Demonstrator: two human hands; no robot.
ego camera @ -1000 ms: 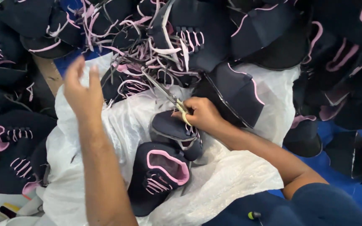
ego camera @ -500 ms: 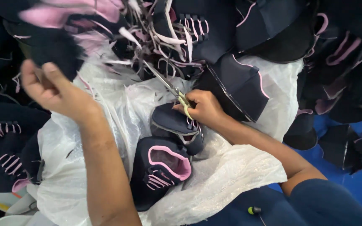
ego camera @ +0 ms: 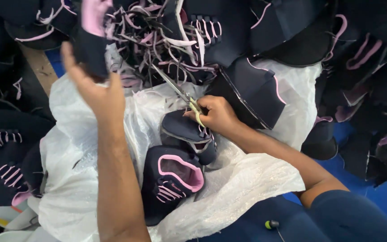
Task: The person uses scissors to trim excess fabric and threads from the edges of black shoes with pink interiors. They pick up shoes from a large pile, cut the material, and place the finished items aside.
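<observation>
A dark shoe upper (ego camera: pixel 90 49) is being gripped by the left hand (ego camera: pixel 97 92), while snips (ego camera: pixel 182 92) are being held closed-fisted by the right hand (ego camera: pixel 218 114); the loose laces (ego camera: pixel 157 40) just beyond its fingers could probably be nicked.

Dark shoe uppers (ego camera: pixel 265 31) with loose pink laces crowd the top and both sides, leaving no bare gap there. The only open ground is the white sheet (ego camera: pixel 251 188) at lower right and its left fold below the left hand (ego camera: pixel 97 92). Two uppers (ego camera: pixel 173 177) lie mid-sheet, just beside the right hand (ego camera: pixel 218 114) with its scissors (ego camera: pixel 180 92).
</observation>
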